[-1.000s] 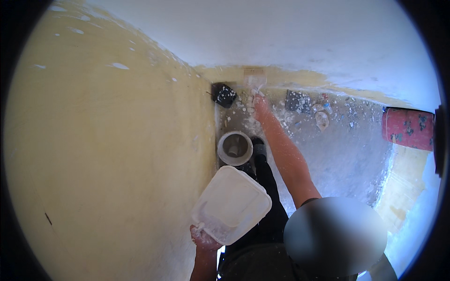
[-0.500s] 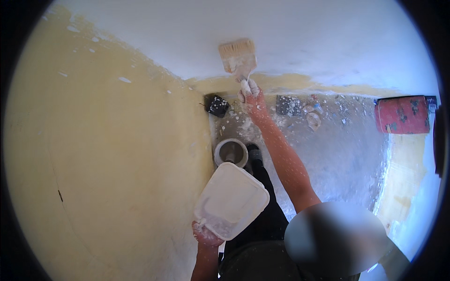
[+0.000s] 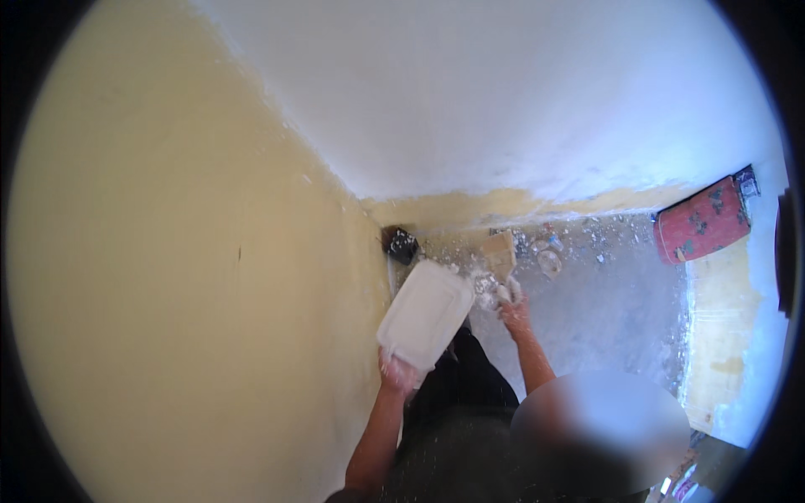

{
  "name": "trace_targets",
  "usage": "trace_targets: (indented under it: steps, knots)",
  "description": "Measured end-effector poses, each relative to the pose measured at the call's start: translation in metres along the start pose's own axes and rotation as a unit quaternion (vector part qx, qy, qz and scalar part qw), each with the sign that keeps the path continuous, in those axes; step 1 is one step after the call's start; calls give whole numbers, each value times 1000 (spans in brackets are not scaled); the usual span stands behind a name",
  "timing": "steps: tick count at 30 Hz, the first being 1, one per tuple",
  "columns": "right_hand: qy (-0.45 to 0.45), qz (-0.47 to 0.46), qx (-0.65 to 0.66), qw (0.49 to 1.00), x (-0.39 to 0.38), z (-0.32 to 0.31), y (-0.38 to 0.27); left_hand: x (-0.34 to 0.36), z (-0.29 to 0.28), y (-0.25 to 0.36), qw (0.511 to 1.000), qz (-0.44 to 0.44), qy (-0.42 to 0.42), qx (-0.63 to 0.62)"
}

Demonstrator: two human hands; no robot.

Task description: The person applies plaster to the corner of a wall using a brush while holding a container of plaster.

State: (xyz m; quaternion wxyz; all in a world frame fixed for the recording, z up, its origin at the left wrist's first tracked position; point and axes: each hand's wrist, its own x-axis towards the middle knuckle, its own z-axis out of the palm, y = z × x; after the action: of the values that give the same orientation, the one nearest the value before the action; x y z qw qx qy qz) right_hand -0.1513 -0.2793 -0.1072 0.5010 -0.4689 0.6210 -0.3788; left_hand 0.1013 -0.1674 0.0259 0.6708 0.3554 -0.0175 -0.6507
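Observation:
My left hand [image 3: 397,373] grips the near edge of a white rectangular plastic tray [image 3: 426,312] with rounded corners, held tilted near the yellow wall. In my right hand [image 3: 513,308] is the handle of a wide paintbrush [image 3: 500,251]. Its pale tan bristles point away from me, to the right of the tray and apart from it. White splashes coat the fingers of that hand. The tray hides part of the floor beneath it.
On my left rises a yellow wall [image 3: 193,293]; ahead, a white-coated wall [image 3: 470,101] keeps a yellow strip along its bottom. A black container [image 3: 400,245] sits in the corner. White-spattered debris [image 3: 549,264] lies on the grey floor. A red patterned roll-like object [image 3: 703,220] stands far right.
My right hand has brought the brush down from in front of the white wall to beside the tray. The tray has moved forward and now covers where the round bucket showed.

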Motion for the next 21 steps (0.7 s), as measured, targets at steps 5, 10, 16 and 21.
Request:
trace_targets:
  steps: [5, 10, 16, 21]
  knots:
    - [28, -80, -118, 989, -95, -99, -108, 29, 11, -46, 997, -36, -69, -5]
    - [6, -201, -453, 868, -153, -117, -240, 36, 40, -75, 991, -74, -113, -16]
    - [-46, -190, -609, 769, -147, -117, -275, 11, 97, -95, 988, -58, -135, 49]
    - [-78, -264, -633, 723, -139, -147, -262, -7, 128, -116, 977, -103, -184, 29]
